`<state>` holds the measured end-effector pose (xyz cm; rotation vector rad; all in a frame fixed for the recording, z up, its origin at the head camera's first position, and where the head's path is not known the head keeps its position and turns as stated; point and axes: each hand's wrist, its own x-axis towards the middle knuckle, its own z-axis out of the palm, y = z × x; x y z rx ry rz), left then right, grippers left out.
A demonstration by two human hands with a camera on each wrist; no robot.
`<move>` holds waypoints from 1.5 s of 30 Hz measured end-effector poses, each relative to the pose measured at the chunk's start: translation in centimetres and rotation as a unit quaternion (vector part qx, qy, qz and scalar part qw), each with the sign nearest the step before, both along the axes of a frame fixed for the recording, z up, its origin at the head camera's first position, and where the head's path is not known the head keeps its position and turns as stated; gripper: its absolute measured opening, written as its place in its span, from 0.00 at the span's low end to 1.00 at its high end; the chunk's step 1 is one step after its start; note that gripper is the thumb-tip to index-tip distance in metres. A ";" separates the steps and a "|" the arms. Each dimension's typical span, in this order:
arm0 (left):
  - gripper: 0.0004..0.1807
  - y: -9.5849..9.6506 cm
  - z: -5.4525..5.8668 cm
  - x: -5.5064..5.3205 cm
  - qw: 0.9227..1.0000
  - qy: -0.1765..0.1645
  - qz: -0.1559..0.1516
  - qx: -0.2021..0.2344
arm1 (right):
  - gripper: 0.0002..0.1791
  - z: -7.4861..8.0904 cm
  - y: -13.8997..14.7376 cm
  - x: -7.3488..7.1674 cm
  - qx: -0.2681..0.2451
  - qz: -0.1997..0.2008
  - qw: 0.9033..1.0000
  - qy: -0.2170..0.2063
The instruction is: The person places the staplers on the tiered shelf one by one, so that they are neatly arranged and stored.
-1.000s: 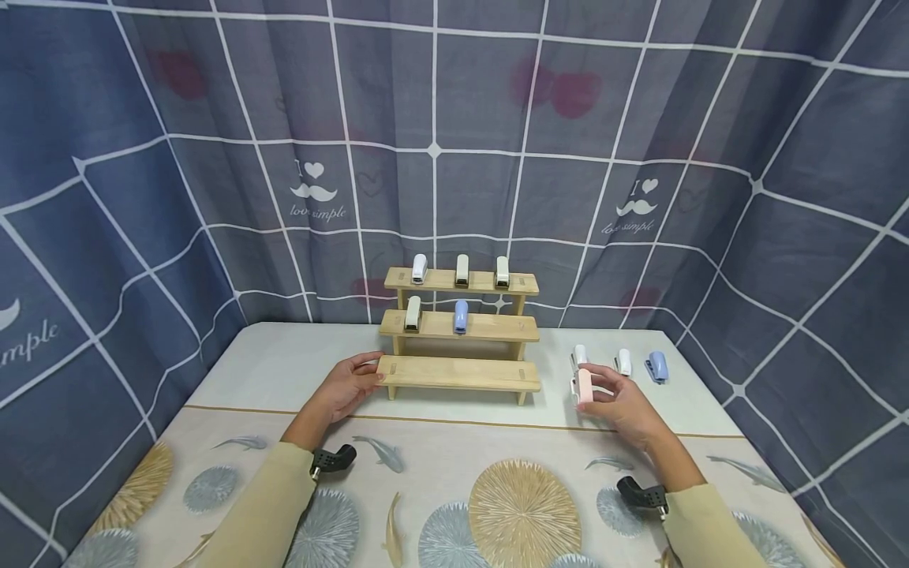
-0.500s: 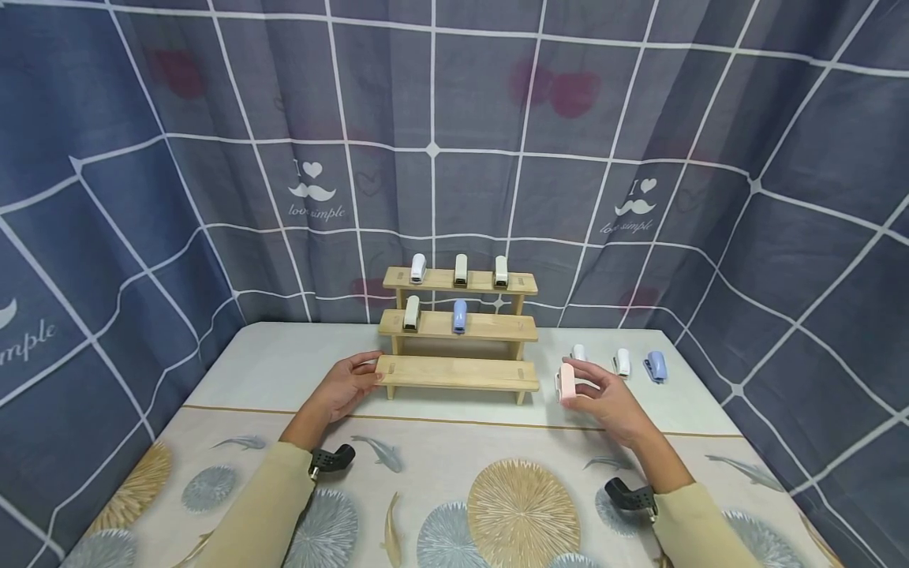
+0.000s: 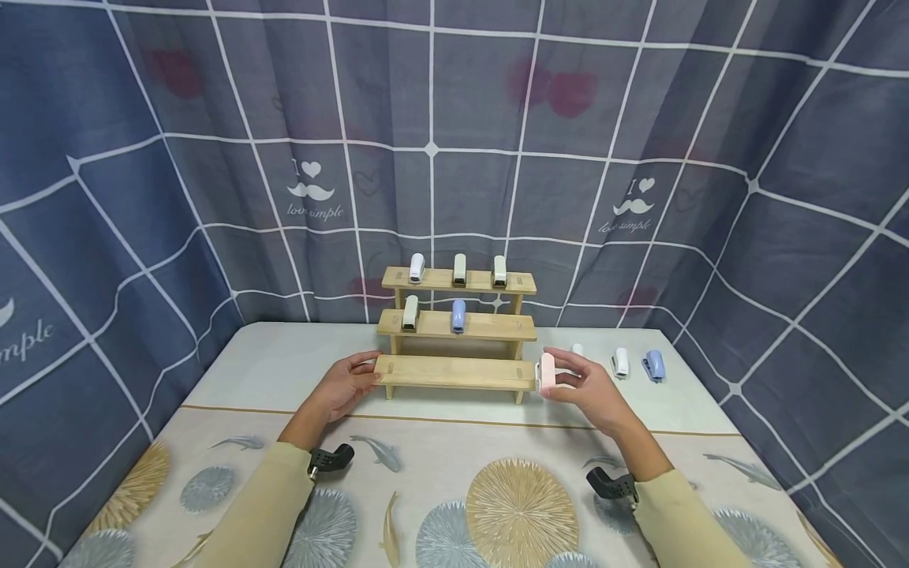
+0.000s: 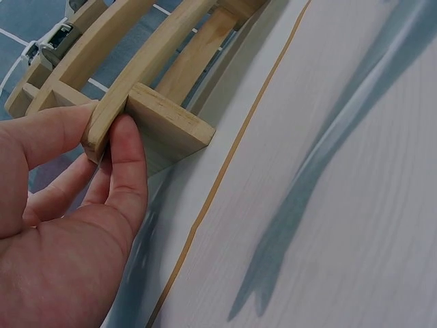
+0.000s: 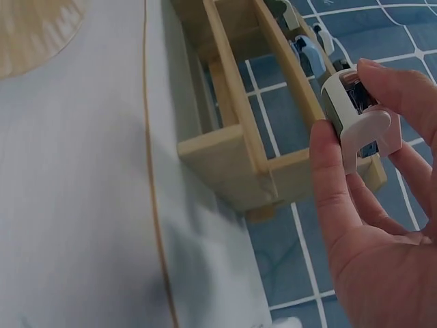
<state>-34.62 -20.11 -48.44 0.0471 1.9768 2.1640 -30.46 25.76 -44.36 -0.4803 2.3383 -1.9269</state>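
Note:
My right hand (image 3: 588, 392) pinches a small pale pink stapler (image 3: 546, 373) between thumb and fingers, beside the right end of the lowest step. Held in the air, the stapler (image 5: 343, 113) shows its metal inner part in the right wrist view. A three-step wooden display rack (image 3: 454, 372) stands in the middle of the table. At its left end, my left hand (image 3: 344, 388) grips the tip of the bottom board, thumb and fingers on either side of the board (image 4: 109, 113) in the left wrist view. The bottom board carries nothing.
On the top step stand a white stapler (image 3: 417, 268) and two cream ones (image 3: 460, 270). The middle step bears a cream stapler (image 3: 410, 313) and a blue one (image 3: 458, 315). Right of the rack are a white stapler (image 3: 620, 362), a blue stapler (image 3: 654, 366) and a partly hidden white one (image 3: 577, 349).
My right hand has carried the pink stapler leftward, from over the table at right to the rack's right end. My left hand has stayed on the rack.

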 end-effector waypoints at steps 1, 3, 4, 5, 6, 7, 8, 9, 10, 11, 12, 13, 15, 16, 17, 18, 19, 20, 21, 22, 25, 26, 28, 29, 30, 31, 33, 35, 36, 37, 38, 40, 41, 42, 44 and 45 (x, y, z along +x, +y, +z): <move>0.35 0.0 0.0 0.0 1.000 -0.001 0.001 -0.001 | 0.46 0.2 -0.2 -0.1 0.002 0.001 1.000 0.001; 0.35 0.0 0.1 0.0 1.000 -0.002 0.001 -0.001 | 0.46 0.5 -0.5 -0.2 0.006 0.003 1.000 0.003; 0.35 0.0 0.1 0.1 1.000 -0.002 0.001 -0.001 | 0.46 0.7 -0.7 -0.3 0.008 0.004 1.000 0.004; 0.35 0.0 0.1 0.1 1.000 -0.002 0.002 -0.001 | 0.46 0.8 -0.9 -0.4 0.009 0.005 1.000 0.004; 0.35 0.0 0.1 0.1 1.000 -0.003 0.002 0.000 | 0.46 1.0 -1.0 -0.6 0.009 0.007 1.000 0.005; 0.35 0.0 0.1 0.1 1.000 -0.003 0.002 0.000 | 0.46 1.1 -1.2 -0.7 0.010 0.007 1.000 0.006; 0.35 0.0 0.2 0.1 1.000 -0.003 0.001 0.001 | 0.46 1.3 -1.4 -0.8 0.011 0.007 1.000 0.007; 0.35 0.0 0.2 0.1 1.000 -0.003 0.001 0.001 | 0.46 1.4 -1.5 -1.0 0.011 0.006 1.000 0.007; 0.35 0.0 0.2 0.1 1.000 -0.003 0.001 0.001 | 0.46 1.6 -1.7 -1.1 0.012 0.005 1.000 0.007; 0.35 0.0 0.1 0.1 1.000 -0.004 0.001 0.001 | 0.45 1.7 -1.9 -1.3 0.012 0.004 1.000 0.006; 0.35 0.0 0.1 0.1 1.000 -0.004 0.001 0.001 | 0.45 1.8 -2.1 -1.4 0.013 0.003 1.000 0.006; 0.36 0.0 0.1 0.1 1.000 -0.004 0.000 0.000 | 0.45 2.0 -2.2 -1.6 0.013 0.001 1.000 0.005; 0.36 0.0 0.1 0.1 1.000 -0.005 0.001 0.000 | 0.46 2.2 -2.5 -1.8 0.014 0.001 1.000 0.006; 0.36 0.0 0.1 0.1 1.000 -0.005 0.001 0.000 | 0.46 2.3 -2.7 -2.0 0.015 0.000 1.000 0.007; 0.36 0.0 0.1 0.1 1.000 -0.005 0.002 0.001 | 0.46 2.5 -2.9 -2.1 0.017 0.000 1.000 0.008; 0.36 0.0 0.0 0.0 1.000 -0.005 0.002 0.000 | 0.46 2.5 -3.1 -2.3 0.019 0.001 1.000 0.010; 0.36 0.0 0.0 0.0 1.000 -0.004 0.001 0.001 | 0.46 2.7 -3.2 -2.5 0.020 0.002 1.000 0.011; 0.36 0.0 0.0 0.0 1.000 -0.004 0.001 0.001 | 0.46 2.8 -3.4 -2.6 0.020 0.002 1.000 0.012; 0.36 0.0 0.0 0.1 1.000 -0.003 0.001 0.001 | 0.45 2.9 -3.6 -2.8 0.019 0.002 1.000 0.011; 0.36 0.0 0.0 0.1 1.000 -0.003 0.001 0.002 | 0.45 3.0 -3.8 -3.0 0.018 0.003 1.000 0.011; 0.36 0.0 0.0 0.1 1.000 -0.001 -0.002 0.001 | 0.44 3.4 -4.3 -3.5 0.008 0.007 1.000 0.011; 0.36 0.0 0.0 0.1 1.000 -0.001 -0.002 0.001 | 0.44 3.5 -4.4 -3.7 0.006 0.007 1.000 0.010; 0.36 -0.1 0.0 0.1 1.000 0.000 -0.002 0.001 | 0.44 3.8 -4.7 -4.1 0.007 0.006 1.000 0.010; 0.36 -0.1 0.0 0.1 1.000 -0.001 -0.002 0.002 | 0.44 4.0 -4.8 -4.3 0.008 0.005 1.000 0.010; 0.36 -0.1 0.0 0.1 1.000 0.000 -0.002 0.003 | 0.44 4.1 -4.9 -4.5 0.014 0.004 1.000 0.010; 0.36 -0.1 0.1 0.1 1.000 -0.001 -0.001 0.004 | 0.44 4.2 -5.0 -4.7 0.019 0.002 1.000 0.009; 0.36 -0.1 0.1 0.2 1.000 -0.001 -0.001 0.006 | 0.44 4.4 -5.2 -5.0 0.029 -0.001 1.000 0.009; 0.36 -0.1 0.1 0.2 1.000 -0.001 -0.002 0.006 | 0.44 4.6 -5.3 -5.4 0.035 -0.001 0.999 0.008; 0.36 -0.1 0.0 0.2 1.000 -0.001 -0.001 0.005 | 0.44 4.7 -5.4 -5.6 0.039 -0.001 0.999 0.007; 0.36 -0.1 0.0 0.2 1.000 -0.001 -0.001 0.006 | 0.43 4.7 -5.4 -5.8 0.040 -0.001 0.999 0.005; 0.36 -0.1 0.0 0.1 1.000 0.000 -0.002 0.005 | 0.43 4.8 -5.5 -6.0 0.043 -0.001 0.999 0.004; 0.36 0.0 0.0 0.1 1.000 0.000 -0.002 0.005 | 0.43 4.9 -5.5 -6.5 0.045 0.001 0.999 0.003; 0.36 0.0 0.0 0.1 1.000 -0.001 -0.001 0.005 | 0.43 5.0 -5.6 -6.8 0.048 0.002 0.999 0.004; 0.36 0.0 0.0 0.1 1.000 0.000 -0.001 0.005 | 0.43 5.1 -5.7 -7.0 0.050 0.003 0.999 0.005; 0.36 0.0 0.0 0.1 1.000 0.000 -0.002 0.006 | 0.43 5.2 -5.8 -7.5 0.057 0.006 0.998 0.010; 0.36 0.0 0.0 0.2 1.000 0.000 -0.002 0.006 | 0.43 5.3 -5.9 -7.7 0.060 0.006 0.998 0.013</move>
